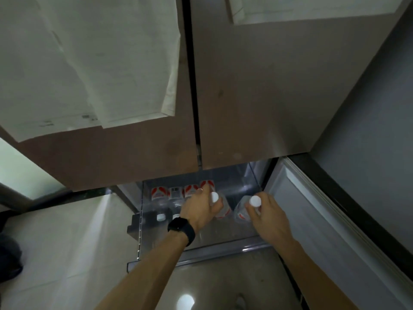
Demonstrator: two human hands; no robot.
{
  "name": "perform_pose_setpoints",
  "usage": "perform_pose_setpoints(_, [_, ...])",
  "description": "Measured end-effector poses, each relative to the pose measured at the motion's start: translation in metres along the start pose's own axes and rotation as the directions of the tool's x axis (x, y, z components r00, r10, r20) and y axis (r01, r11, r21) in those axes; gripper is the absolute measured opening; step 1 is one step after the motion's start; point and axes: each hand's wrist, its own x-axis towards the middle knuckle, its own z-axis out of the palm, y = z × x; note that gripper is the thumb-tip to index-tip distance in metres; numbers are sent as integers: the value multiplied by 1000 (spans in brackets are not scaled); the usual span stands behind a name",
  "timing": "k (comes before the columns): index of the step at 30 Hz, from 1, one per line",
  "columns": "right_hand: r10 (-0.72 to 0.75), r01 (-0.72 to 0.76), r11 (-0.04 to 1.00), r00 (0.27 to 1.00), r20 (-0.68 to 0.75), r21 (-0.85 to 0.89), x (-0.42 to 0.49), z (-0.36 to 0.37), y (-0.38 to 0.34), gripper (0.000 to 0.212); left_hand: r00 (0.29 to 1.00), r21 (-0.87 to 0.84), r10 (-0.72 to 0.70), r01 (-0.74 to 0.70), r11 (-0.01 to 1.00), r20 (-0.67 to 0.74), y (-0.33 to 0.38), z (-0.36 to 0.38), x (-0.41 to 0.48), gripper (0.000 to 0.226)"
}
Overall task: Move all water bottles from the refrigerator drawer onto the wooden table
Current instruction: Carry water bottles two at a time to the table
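Observation:
The refrigerator drawer stands pulled out below the closed upper doors. Several clear water bottles with red-and-white labels and white caps are inside it. My left hand, with a black watch on its wrist, is closed around the neck of one water bottle. My right hand grips another water bottle just under its white cap. Both held bottles are tilted and sit within the drawer. Other bottles stand in a row at the drawer's back left.
Brown refrigerator doors with taped white papers hang right above the drawer. An open lower door panel stands on the right. Pale tiled floor lies to the left, with a dark object at the left edge.

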Motion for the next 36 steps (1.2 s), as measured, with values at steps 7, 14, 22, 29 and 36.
perform_pose_setpoints(7, [49,-72,960,994,93,272,32,-3,24,41,997,-258,-71,68,964,-4,-1,33,14,57])
perform_pose_setpoints(14, [24,-95,896,986,167,434,40,16,34,38,994,-428,-111,100,898,-2,22,61,26,39])
perform_pose_setpoints(22, [-76,-22,941,959,275,338,47,18,51,67,995,-281,-96,102,954,35,13,63,31,63])
perform_pose_setpoints(29, [-84,1,943,969,234,334,42,9,48,64,983,-431,-178,139,892,-52,10,35,0,58])
perform_pose_setpoints(36, [-312,224,920,915,255,322,2,-13,-39,51,929,-458,-235,83,885,-285,-19,-39,-107,63])
